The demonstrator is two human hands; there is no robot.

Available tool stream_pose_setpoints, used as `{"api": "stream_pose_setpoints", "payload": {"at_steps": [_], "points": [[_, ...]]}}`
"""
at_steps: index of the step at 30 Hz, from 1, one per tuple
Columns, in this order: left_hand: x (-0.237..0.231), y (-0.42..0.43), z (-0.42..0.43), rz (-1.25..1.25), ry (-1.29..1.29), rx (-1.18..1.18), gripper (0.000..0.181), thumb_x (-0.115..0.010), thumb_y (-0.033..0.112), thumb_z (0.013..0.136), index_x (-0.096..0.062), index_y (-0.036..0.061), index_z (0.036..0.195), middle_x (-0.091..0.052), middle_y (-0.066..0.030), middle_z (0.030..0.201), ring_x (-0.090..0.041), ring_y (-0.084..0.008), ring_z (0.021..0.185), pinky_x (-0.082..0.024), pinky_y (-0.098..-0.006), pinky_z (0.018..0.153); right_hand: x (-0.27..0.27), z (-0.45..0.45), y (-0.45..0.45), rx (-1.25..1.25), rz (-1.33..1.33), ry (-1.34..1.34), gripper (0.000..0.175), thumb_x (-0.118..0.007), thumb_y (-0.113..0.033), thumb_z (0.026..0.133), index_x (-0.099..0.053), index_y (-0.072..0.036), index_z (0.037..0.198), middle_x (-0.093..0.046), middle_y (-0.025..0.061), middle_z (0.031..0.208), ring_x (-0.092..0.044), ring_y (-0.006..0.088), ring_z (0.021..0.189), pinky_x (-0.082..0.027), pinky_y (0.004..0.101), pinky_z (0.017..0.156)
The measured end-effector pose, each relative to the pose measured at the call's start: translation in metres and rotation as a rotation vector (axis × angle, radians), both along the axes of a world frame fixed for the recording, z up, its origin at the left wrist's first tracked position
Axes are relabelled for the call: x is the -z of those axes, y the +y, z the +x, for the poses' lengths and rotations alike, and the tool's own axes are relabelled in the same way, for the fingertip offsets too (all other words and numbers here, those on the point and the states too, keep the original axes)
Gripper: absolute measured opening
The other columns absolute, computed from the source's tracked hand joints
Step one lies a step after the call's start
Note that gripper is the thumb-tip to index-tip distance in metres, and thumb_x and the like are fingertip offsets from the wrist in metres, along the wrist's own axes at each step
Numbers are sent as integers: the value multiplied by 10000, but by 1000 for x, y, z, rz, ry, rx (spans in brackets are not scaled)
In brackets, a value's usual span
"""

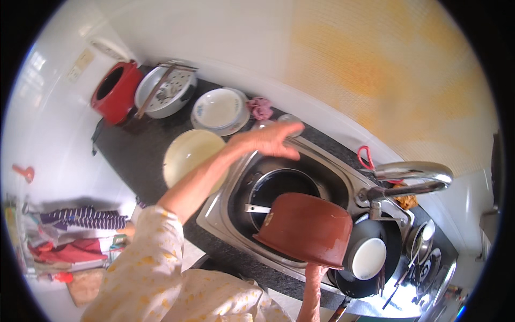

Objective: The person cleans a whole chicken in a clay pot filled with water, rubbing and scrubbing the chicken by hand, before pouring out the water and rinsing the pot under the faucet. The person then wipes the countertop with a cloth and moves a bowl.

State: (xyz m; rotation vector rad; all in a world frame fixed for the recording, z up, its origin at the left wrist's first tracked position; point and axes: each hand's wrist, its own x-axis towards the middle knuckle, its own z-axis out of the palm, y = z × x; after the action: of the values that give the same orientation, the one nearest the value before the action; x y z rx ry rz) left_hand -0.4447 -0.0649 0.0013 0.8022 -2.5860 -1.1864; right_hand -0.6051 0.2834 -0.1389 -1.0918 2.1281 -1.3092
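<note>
My right hand (316,270) grips the rim of a reddish-brown pot (307,225), tipped on its side over the sink with its base toward the faucet. Much of that hand is hidden behind the pot. My left hand (273,139), a little blurred, reaches past the left end of the steel sink (342,167), fingers apart and nothing in them. Beside its fingertips stands a clear glass (290,120); I cannot tell whether they touch. Down in the sink basin lies a dark round pan (283,183), partly covered by the pot. A white handle (257,208) pokes out next to the pot.
A chrome faucet (406,177) arches over the sink's right side. There, a white bowl (369,259) rests on a black frying pan (354,283). Leftward are a cream basin (191,155), stacked white bowls (219,108), a white colander (177,90) and a red container (116,92).
</note>
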Motion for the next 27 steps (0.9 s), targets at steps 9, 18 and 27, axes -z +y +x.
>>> {"api": "stream_pose_setpoints", "payload": {"at_steps": [9,18,27], "points": [[-62,150,118,469,85,-37,1142,-807,283,530,-50,79,1360,-207,-127,1374,-259,-242,1245,-275,-380,1001,-17,8,-26,-168,-70,-97,456,-513,-265,827,-368,-31,1191,-441,117,1139,-423,233,1046,-342,363,888],[-81,195,210,271,365,-482,999,-703,177,685,33,80,1352,-166,-160,1367,-233,-274,1247,-340,-402,971,-139,128,-114,-338,-267,-618,231,-592,29,710,-553,7,936,-587,56,904,-537,141,864,-419,268,785],[-54,162,368,465,552,-973,595,-492,-3,777,-228,47,1308,-470,-96,1141,-486,-132,945,-399,-224,794,-183,285,-223,-825,-116,-92,275,-527,-132,794,-541,22,1021,-592,154,780,-562,194,720,-437,286,678]]}}
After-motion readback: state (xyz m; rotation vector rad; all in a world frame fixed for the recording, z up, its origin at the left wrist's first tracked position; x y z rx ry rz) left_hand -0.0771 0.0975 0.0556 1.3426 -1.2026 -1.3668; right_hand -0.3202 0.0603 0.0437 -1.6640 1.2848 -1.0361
